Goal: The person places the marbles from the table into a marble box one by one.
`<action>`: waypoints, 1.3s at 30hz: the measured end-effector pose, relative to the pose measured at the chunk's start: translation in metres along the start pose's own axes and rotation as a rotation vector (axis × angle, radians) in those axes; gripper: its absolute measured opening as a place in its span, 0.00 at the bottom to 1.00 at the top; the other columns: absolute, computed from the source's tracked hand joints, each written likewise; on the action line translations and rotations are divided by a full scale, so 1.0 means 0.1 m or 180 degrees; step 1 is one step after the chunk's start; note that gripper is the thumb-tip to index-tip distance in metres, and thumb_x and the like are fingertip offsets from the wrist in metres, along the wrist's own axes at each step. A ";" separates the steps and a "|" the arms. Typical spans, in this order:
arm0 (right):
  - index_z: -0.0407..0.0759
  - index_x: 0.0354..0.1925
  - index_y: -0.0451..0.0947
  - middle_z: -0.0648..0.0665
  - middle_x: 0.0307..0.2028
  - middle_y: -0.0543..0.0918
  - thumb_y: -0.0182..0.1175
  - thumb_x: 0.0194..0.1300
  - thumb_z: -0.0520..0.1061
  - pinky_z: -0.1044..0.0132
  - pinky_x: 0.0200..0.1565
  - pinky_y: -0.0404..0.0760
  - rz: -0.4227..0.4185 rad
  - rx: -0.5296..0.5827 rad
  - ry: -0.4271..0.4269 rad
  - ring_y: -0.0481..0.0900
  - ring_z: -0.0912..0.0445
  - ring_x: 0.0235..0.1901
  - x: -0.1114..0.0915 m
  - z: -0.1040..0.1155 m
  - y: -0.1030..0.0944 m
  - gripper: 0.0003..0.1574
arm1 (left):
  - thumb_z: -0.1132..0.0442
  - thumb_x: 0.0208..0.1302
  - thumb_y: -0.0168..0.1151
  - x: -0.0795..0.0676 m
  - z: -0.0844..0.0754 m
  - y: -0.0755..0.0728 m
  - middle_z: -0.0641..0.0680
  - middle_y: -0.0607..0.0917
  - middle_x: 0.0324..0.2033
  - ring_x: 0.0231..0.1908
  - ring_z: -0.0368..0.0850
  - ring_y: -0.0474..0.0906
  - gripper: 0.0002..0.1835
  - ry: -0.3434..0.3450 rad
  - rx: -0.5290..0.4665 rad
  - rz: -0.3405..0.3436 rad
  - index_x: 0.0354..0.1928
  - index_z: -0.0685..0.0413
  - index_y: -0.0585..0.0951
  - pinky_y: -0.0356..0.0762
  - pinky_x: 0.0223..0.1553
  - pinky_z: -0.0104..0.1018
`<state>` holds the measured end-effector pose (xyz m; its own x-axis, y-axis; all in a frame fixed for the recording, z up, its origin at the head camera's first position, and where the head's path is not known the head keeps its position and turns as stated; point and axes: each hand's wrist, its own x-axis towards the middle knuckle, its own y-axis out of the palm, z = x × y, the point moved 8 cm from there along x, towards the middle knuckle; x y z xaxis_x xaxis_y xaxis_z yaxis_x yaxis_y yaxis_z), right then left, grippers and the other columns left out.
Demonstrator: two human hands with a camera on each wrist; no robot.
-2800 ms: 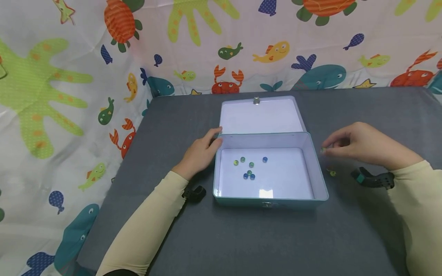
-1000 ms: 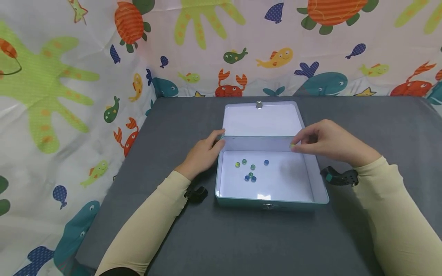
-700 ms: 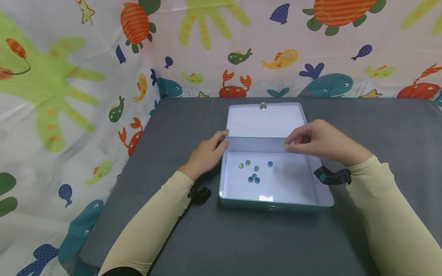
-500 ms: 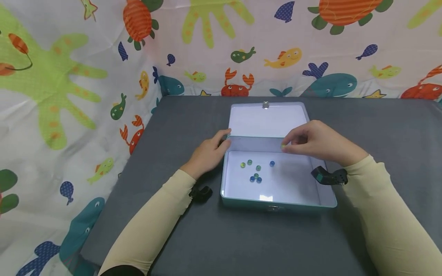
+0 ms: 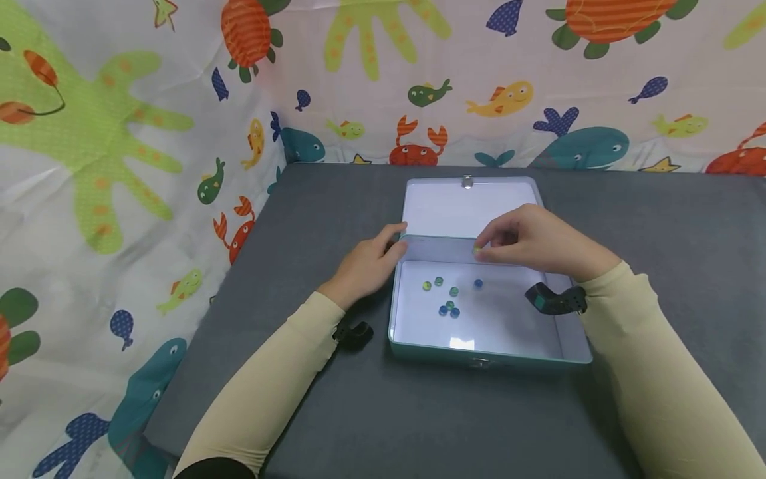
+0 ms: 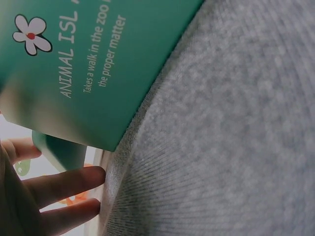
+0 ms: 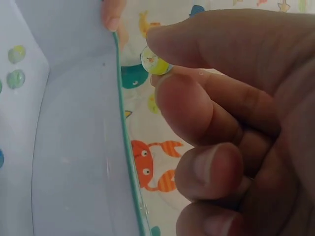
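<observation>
A white-lined teal tin box (image 5: 497,356) stands on the grey table, its lid (image 5: 469,206) laid back. Inside lie several glass marbles (image 5: 454,291), some green, some blue, one yellowish. My right hand (image 5: 535,241) hovers over the back part of the box, pinching a yellow-green marble (image 7: 155,61) between thumb and index fingertips. The other right fingers are curled under the palm. My left hand (image 5: 365,267) rests at the box's back left corner, thumb at the rim and index finger (image 6: 22,148) against the lid. Its other fingers extend behind the corner.
A dark wrist device (image 5: 553,299) sits at my right cuff, another wrist device (image 5: 354,336) by the left one. A curtain (image 5: 359,100) printed with sea animals borders the table (image 5: 335,206) at the back and left.
My right hand has carried the marble leftward from the table at the right to above the box. The left hand stays at the corner. The head view has shifted slightly.
</observation>
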<state>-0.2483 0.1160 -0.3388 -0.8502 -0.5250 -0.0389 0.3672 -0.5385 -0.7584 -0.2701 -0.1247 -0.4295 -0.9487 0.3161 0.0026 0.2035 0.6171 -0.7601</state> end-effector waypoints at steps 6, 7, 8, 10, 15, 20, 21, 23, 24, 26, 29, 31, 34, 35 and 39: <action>0.45 0.43 0.91 0.49 0.26 0.81 0.74 0.66 0.46 0.65 0.30 0.72 0.0065 0.0068 -0.0016 0.75 0.53 0.31 0.06 0.02 0.06 0.09 | 0.35 0.80 0.40 0.00 -0.01 -0.01 0.52 0.83 0.66 0.54 0.45 0.82 0.31 0.0001 0.0050 -0.0048 0.80 0.30 0.65 0.80 0.55 0.53; 0.45 0.43 0.91 0.49 0.26 0.81 0.75 0.66 0.46 0.65 0.30 0.72 0.0077 0.0085 -0.0009 0.75 0.53 0.30 0.07 0.02 0.08 0.09 | 0.35 0.80 0.40 0.00 -0.01 -0.01 0.52 0.82 0.66 0.54 0.45 0.82 0.31 -0.0003 0.0054 -0.0047 0.80 0.30 0.64 0.80 0.56 0.53; 0.45 0.43 0.91 0.49 0.26 0.80 0.75 0.65 0.46 0.64 0.30 0.72 0.0088 0.0094 0.0001 0.75 0.53 0.30 0.08 0.01 0.09 0.09 | 0.35 0.80 0.40 0.00 -0.02 -0.01 0.52 0.82 0.66 0.54 0.45 0.82 0.31 -0.0003 0.0059 -0.0045 0.80 0.30 0.64 0.80 0.55 0.53; 0.45 0.42 0.91 0.49 0.25 0.80 0.75 0.65 0.46 0.64 0.30 0.71 0.0118 0.0101 0.0012 0.75 0.53 0.30 0.09 0.00 0.12 0.09 | 0.35 0.80 0.40 0.00 -0.02 -0.01 0.52 0.82 0.66 0.53 0.46 0.82 0.31 0.0003 0.0063 -0.0051 0.80 0.30 0.65 0.80 0.54 0.53; 0.46 0.42 0.91 0.49 0.25 0.79 0.75 0.65 0.47 0.64 0.29 0.71 0.0223 0.0144 0.0089 0.74 0.53 0.29 0.11 -0.06 0.22 0.09 | 0.36 0.80 0.40 0.01 -0.03 0.01 0.52 0.82 0.66 0.54 0.46 0.82 0.31 0.0013 0.0071 -0.0042 0.80 0.30 0.65 0.80 0.53 0.53; 0.47 0.40 0.91 0.50 0.23 0.79 0.76 0.64 0.47 0.64 0.30 0.71 0.0264 0.0167 0.0073 0.74 0.54 0.28 0.12 -0.09 0.30 0.08 | 0.36 0.80 0.40 0.02 -0.03 0.04 0.53 0.81 0.68 0.59 0.47 0.81 0.31 0.0042 0.0046 -0.0019 0.80 0.31 0.65 0.78 0.61 0.55; 0.47 0.40 0.91 0.50 0.23 0.79 0.76 0.64 0.46 0.64 0.30 0.71 0.0269 0.0163 0.0050 0.74 0.54 0.28 0.12 -0.09 0.32 0.07 | 0.36 0.80 0.40 0.02 -0.03 0.03 0.53 0.81 0.68 0.58 0.47 0.81 0.31 0.0035 0.0036 -0.0017 0.80 0.31 0.65 0.78 0.60 0.56; 0.47 0.38 0.91 0.50 0.22 0.79 0.76 0.63 0.45 0.64 0.29 0.71 0.0269 0.0120 0.0012 0.73 0.54 0.27 0.15 -0.09 0.36 0.06 | 0.36 0.80 0.40 0.01 -0.03 0.03 0.53 0.81 0.68 0.57 0.47 0.81 0.31 0.0019 0.0030 -0.0020 0.80 0.31 0.65 0.78 0.60 0.56; 0.46 0.38 0.91 0.50 0.22 0.79 0.77 0.63 0.44 0.64 0.29 0.71 0.0278 0.0090 0.0004 0.73 0.54 0.27 0.17 -0.09 0.38 0.05 | 0.36 0.80 0.40 0.01 -0.02 0.02 0.53 0.81 0.68 0.56 0.47 0.81 0.31 0.0010 0.0030 -0.0023 0.80 0.31 0.65 0.78 0.60 0.56; 0.46 0.38 0.91 0.51 0.22 0.80 0.76 0.62 0.43 0.64 0.29 0.71 0.0311 -0.0005 0.0010 0.73 0.54 0.27 0.20 -0.09 0.42 0.05 | 0.36 0.80 0.40 0.01 -0.02 0.01 0.53 0.81 0.67 0.55 0.47 0.81 0.31 -0.0005 0.0038 -0.0029 0.80 0.31 0.65 0.78 0.59 0.56; 0.46 0.37 0.91 0.52 0.21 0.80 0.76 0.62 0.42 0.64 0.29 0.71 0.0379 -0.0175 0.0032 0.73 0.55 0.27 0.23 -0.10 0.48 0.04 | 0.36 0.80 0.40 0.00 -0.01 0.00 0.53 0.81 0.67 0.53 0.47 0.81 0.31 -0.0009 0.0054 -0.0023 0.80 0.31 0.65 0.78 0.58 0.55; 0.45 0.37 0.91 0.52 0.21 0.79 0.75 0.62 0.41 0.63 0.30 0.71 0.0409 -0.0272 0.0010 0.72 0.56 0.26 0.25 -0.10 0.52 0.04 | 0.36 0.80 0.40 0.00 -0.02 0.00 0.53 0.81 0.67 0.53 0.46 0.81 0.31 -0.0005 0.0047 -0.0014 0.80 0.31 0.65 0.78 0.58 0.55; 0.43 0.37 0.91 0.52 0.21 0.77 0.74 0.62 0.40 0.62 0.31 0.71 0.0436 -0.0365 -0.0001 0.71 0.57 0.26 0.27 -0.12 0.55 0.04 | 0.37 0.80 0.40 -0.01 -0.01 -0.01 0.54 0.81 0.68 0.53 0.47 0.81 0.31 0.0003 0.0031 -0.0014 0.80 0.32 0.64 0.78 0.57 0.55; 0.43 0.37 0.91 0.51 0.21 0.76 0.74 0.62 0.39 0.62 0.31 0.71 0.0446 -0.0390 0.0001 0.70 0.57 0.26 0.27 -0.13 0.57 0.03 | 0.37 0.80 0.40 -0.01 -0.01 -0.01 0.53 0.81 0.68 0.53 0.46 0.81 0.31 0.0003 0.0035 -0.0019 0.80 0.32 0.64 0.78 0.57 0.55; 0.43 0.37 0.90 0.50 0.22 0.74 0.72 0.62 0.38 0.61 0.32 0.72 0.0504 -0.0474 0.0040 0.70 0.56 0.27 0.28 -0.16 0.61 0.03 | 0.37 0.80 0.40 0.00 -0.01 -0.01 0.53 0.80 0.68 0.56 0.47 0.81 0.31 0.0004 0.0042 -0.0021 0.80 0.32 0.64 0.78 0.59 0.56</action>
<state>-0.2559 0.0790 -0.3968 -0.7913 -0.5865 -0.1727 0.4376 -0.3460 -0.8299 -0.2696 -0.1244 -0.4282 -0.9498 0.3129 0.0086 0.1939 0.6096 -0.7686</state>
